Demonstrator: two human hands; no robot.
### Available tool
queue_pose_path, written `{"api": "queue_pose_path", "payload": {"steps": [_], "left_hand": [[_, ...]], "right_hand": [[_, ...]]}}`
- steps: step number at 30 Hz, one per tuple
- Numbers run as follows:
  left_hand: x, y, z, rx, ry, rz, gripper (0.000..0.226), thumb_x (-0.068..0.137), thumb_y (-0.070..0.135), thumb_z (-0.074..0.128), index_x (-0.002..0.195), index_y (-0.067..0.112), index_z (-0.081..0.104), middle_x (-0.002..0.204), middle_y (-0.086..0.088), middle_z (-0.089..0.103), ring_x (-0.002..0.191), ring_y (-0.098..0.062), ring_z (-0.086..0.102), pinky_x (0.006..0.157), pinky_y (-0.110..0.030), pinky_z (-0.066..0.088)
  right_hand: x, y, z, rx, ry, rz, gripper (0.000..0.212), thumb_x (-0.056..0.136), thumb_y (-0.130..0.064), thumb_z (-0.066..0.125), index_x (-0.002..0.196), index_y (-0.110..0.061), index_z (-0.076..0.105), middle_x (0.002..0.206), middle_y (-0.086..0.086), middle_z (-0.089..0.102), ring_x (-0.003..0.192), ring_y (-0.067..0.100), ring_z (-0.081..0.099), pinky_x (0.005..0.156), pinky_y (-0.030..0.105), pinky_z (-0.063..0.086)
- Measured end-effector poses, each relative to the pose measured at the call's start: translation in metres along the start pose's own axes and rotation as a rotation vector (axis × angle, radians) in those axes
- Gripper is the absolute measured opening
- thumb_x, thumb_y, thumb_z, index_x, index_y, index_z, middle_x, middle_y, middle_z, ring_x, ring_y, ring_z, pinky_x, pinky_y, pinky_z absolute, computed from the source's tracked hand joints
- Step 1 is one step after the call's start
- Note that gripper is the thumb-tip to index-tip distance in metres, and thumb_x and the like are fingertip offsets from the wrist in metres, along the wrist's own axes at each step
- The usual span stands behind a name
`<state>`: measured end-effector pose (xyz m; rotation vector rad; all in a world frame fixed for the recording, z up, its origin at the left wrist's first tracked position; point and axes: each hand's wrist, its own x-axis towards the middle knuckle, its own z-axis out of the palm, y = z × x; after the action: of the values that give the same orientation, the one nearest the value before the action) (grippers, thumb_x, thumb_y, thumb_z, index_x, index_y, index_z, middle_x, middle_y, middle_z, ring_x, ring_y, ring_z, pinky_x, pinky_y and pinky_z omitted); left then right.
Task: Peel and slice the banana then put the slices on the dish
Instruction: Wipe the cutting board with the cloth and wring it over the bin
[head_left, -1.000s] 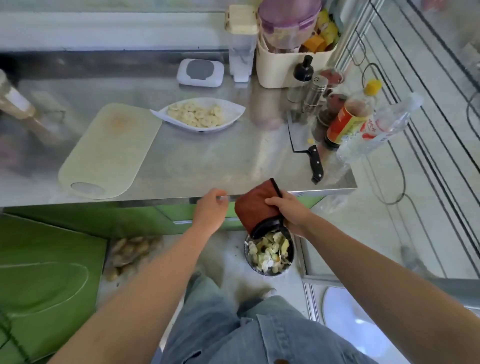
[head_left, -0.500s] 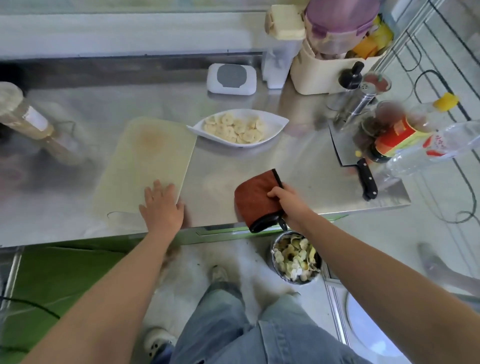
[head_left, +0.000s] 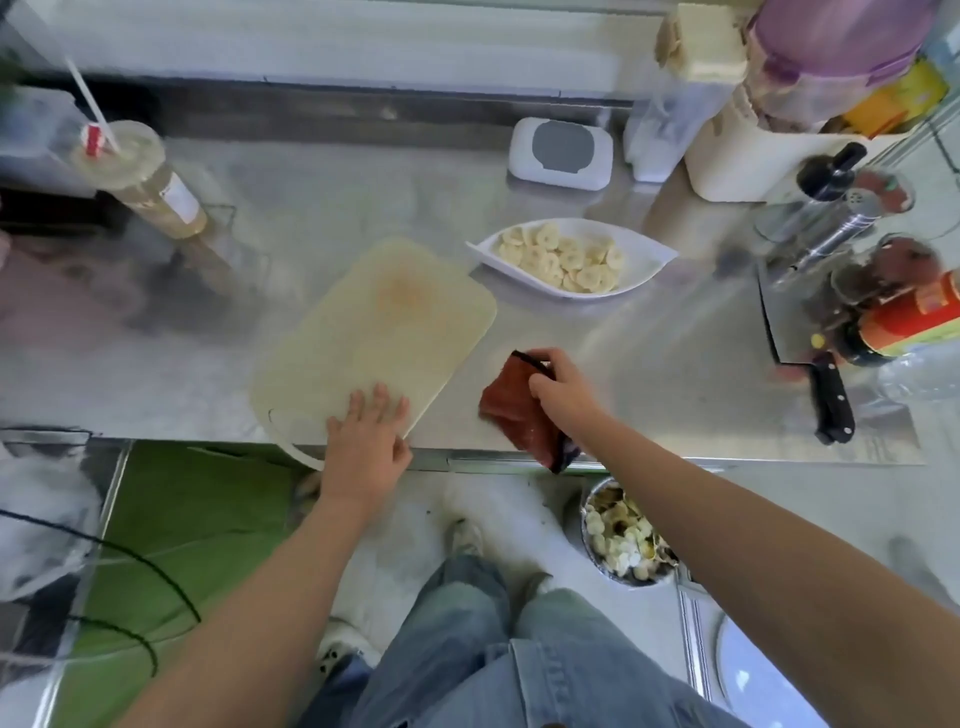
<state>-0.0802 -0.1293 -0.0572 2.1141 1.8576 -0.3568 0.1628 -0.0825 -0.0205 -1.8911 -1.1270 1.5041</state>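
From the head camera, the left hand lies flat, fingers straight, on the near corner of the cutting board. The right hand grips a red cloth on the steel table. Banana slices fill the white dish behind the board. The knife lies far right.

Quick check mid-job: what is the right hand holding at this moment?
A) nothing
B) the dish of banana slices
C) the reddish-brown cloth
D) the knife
C: the right hand has its fingers curled round the reddish-brown cloth on the counter, while the knife lies untouched far to the right and the dish sits apart behind.
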Motion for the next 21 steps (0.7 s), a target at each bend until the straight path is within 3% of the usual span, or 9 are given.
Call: {"api": "queue_pose_path", "payload": {"steps": [3,5,7,9,12,15,18,21], "left_hand": [[-0.017,-0.018,0.009,-0.01,-0.023,0.08,0.065,0.087,0.018,0.052,0.148,0.022,0.03,0.159,-0.008,0.016,0.144,-0.039,0.015,0.106,-0.057,0.03],[-0.026,-0.019,0.013,0.025,-0.033,0.119,0.074,0.084,0.008,0.052,0.15,0.022,0.022,0.16,-0.007,0.008,0.145,-0.038,0.009,0.109,-0.056,0.025],[-0.028,-0.016,0.012,-0.003,-0.031,0.12,0.077,0.084,0.0,0.05,0.151,0.022,0.018,0.16,-0.008,0.004,0.145,-0.039,0.005,0.111,-0.057,0.02],[-0.026,-0.012,0.01,-0.001,-0.066,0.134,0.076,0.086,0.001,0.047,0.151,0.023,0.016,0.16,-0.008,-0.001,0.146,-0.039,0.001,0.111,-0.057,0.017],[-0.021,-0.009,0.004,-0.012,-0.136,0.152,0.078,0.085,-0.002,0.046,0.151,0.025,0.016,0.16,-0.006,-0.006,0.146,-0.036,-0.005,0.114,-0.057,0.011],[-0.022,-0.002,0.0,-0.006,-0.166,0.188,0.08,0.085,-0.008,0.044,0.152,0.025,0.014,0.16,-0.004,-0.008,0.146,-0.034,-0.008,0.115,-0.055,0.007],[-0.023,0.015,0.004,-0.01,-0.148,0.265,0.084,0.084,-0.015,0.04,0.152,0.026,0.012,0.159,-0.002,-0.009,0.146,-0.032,-0.011,0.115,-0.053,0.002],[-0.026,0.032,0.006,-0.042,-0.103,0.341,0.087,0.08,-0.019,0.039,0.152,0.026,0.016,0.16,0.0,-0.007,0.146,-0.03,-0.011,0.116,-0.051,-0.003]], "right_hand": [[-0.002,-0.004,0.015,-0.338,-0.043,-0.261,0.047,0.086,-0.007,0.048,0.13,-0.024,0.049,0.121,0.005,0.051,0.104,0.024,0.054,0.091,0.038,0.049],[-0.005,-0.009,0.027,-0.533,-0.169,-0.413,0.059,0.086,-0.009,0.047,0.142,-0.028,0.039,0.144,-0.002,0.04,0.118,0.022,0.05,0.094,0.035,0.046],[-0.007,-0.012,0.039,-0.759,-0.257,-0.466,0.068,0.088,-0.015,0.044,0.15,-0.034,0.023,0.158,-0.012,0.02,0.122,0.024,0.052,0.086,0.035,0.048],[-0.004,-0.005,0.044,-0.958,-0.243,-0.441,0.07,0.089,-0.017,0.041,0.152,-0.033,0.014,0.161,-0.013,0.009,0.108,0.029,0.06,0.071,0.033,0.048],[-0.001,0.008,0.036,-1.107,-0.2,-0.401,0.067,0.089,-0.017,0.042,0.151,-0.029,0.018,0.161,-0.011,0.008,0.097,0.034,0.063,0.069,0.035,0.048],[-0.005,0.016,0.018,-1.115,-0.157,-0.446,0.051,0.089,-0.015,0.042,0.139,-0.024,0.04,0.155,-0.008,0.027,0.092,0.035,0.062,0.069,0.035,0.047],[-0.015,0.026,0.001,-1.111,-0.066,-0.458,0.038,0.085,-0.013,0.043,0.12,-0.017,0.057,0.129,0.001,0.051,0.083,0.036,0.061,0.067,0.038,0.05],[-0.026,0.04,-0.02,-1.13,-0.004,-0.463,0.033,0.084,-0.012,0.044,0.112,-0.014,0.062,0.113,0.003,0.055,0.078,0.035,0.06,0.064,0.038,0.051]]}}
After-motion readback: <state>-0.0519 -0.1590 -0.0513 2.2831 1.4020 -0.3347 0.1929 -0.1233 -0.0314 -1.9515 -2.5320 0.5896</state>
